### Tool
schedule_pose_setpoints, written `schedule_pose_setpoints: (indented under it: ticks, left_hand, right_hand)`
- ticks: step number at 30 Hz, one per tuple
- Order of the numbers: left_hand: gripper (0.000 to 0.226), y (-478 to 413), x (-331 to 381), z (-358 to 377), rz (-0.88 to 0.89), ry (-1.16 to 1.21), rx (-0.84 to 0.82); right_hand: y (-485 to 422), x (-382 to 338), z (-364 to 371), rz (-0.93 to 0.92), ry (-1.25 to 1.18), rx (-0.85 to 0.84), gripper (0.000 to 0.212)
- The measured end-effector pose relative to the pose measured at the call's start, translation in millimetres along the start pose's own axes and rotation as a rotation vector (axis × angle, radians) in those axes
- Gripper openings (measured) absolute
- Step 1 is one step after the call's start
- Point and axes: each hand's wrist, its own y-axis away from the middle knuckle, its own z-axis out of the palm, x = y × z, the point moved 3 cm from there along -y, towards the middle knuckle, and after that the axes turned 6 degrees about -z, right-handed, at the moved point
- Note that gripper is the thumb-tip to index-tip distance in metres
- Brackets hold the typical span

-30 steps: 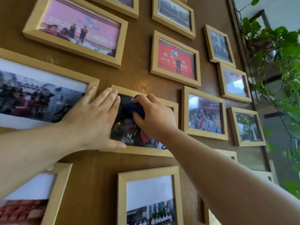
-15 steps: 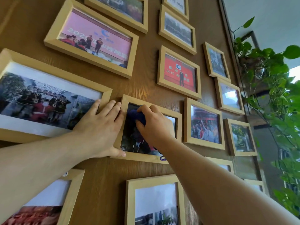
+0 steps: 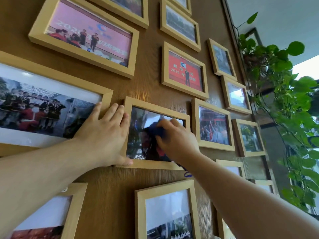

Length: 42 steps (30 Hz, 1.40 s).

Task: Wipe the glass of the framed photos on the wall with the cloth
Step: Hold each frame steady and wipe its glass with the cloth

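A light wooden framed photo (image 3: pixel 138 128) hangs in the middle of the brown wood wall. My right hand (image 3: pixel 177 138) presses a dark blue cloth (image 3: pixel 159 130) against its glass, near the centre right of the picture. A bit of the cloth (image 3: pixel 187 174) dangles below my wrist. My left hand (image 3: pixel 105 135) lies flat on the wall with fingers spread, over this frame's left edge, thumb under the bottom left corner. Its fingertips touch the large group-photo frame (image 3: pixel 43 107) to the left.
Several other wooden frames surround it: a pink photo (image 3: pixel 86 37) above left, a red photo (image 3: pixel 185 71) above right, a crowd photo (image 3: pixel 213 125) right, one (image 3: pixel 169 213) below. A leafy trailing plant (image 3: pixel 284 100) hangs at the wall's right edge.
My right hand slid the cloth from the upper left of the glass toward the centre right. The left hand kept its place on the frame's left edge. The view shifted slightly upward.
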Motion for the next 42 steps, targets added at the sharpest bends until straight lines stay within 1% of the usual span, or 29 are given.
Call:
schedule_pose_setpoints:
  ticks: [3,6,9,14,16,18,21,23,25,28,30,35,38,42]
  left_hand:
    - [0.125,-0.3,0.3,-1.1,-0.003,-0.003,-0.001]
    - [0.125,-0.6,1.2,-1.7,-0.004,-0.008,-0.007]
    - [0.126,-0.4,0.8,-1.2,-0.004,-0.007,-0.009]
    - [0.129,-0.8,1.2,0.0,-0.004,0.001,0.007]
    - [0.129,-0.6,0.5,1.2,-0.006,0.003,0.010]
    - [0.129,-0.6,0.1,1.6,-0.007,0.006,0.014]
    - [0.127,0.1,0.2,0.4,-0.010,0.006,0.001]
    - [0.126,0.5,0.5,-0.8,-0.003,0.010,-0.009]
    - [0.127,0.5,0.3,-2.5,0.001,0.019,-0.009]
    - [0.127,0.3,0.3,-2.0,0.001,0.015,-0.012]
    - [0.127,-0.2,0.5,-0.8,0.004,0.003,-0.008]
    - [0.127,-1.2,-0.1,1.5,0.008,0.016,0.005]
    - [0.128,-1.3,0.3,1.0,0.003,0.019,0.005]
    - [0.127,-0.6,0.5,-0.1,-0.001,0.021,0.001]
  right_hand:
    - [-7.0,-30.1,4.9,-0.152,-0.003,0.009,0.036]
    - [-5.4,-29.7,5.6,-0.159,0.001,0.031,0.036]
    - [5.0,-5.9,5.0,-0.103,0.038,0.027,0.033]
    - [29.4,42.8,2.3,0.140,0.124,-0.019,0.033]
    - [31.2,42.6,1.2,0.162,0.128,-0.023,0.033]
    - [27.3,25.7,0.9,0.090,0.077,-0.024,0.032]
    - [19.0,-19.1,4.3,-0.116,-0.002,-0.059,0.034]
    - [16.1,-43.6,8.3,-0.210,-0.011,-0.068,0.034]
    - [15.9,-51.0,9.7,-0.237,-0.017,-0.070,0.033]
    - [24.5,-36.8,8.5,-0.263,0.025,-0.110,0.034]
    - [33.6,-18.6,6.0,-0.242,0.073,-0.167,0.034]
    - [56.1,30.0,-4.6,-0.110,0.226,-0.268,0.034]
    - [64.7,48.0,-8.4,-0.049,0.289,-0.300,0.036]
    - [65.8,46.2,-6.8,-0.050,0.330,-0.281,0.035]
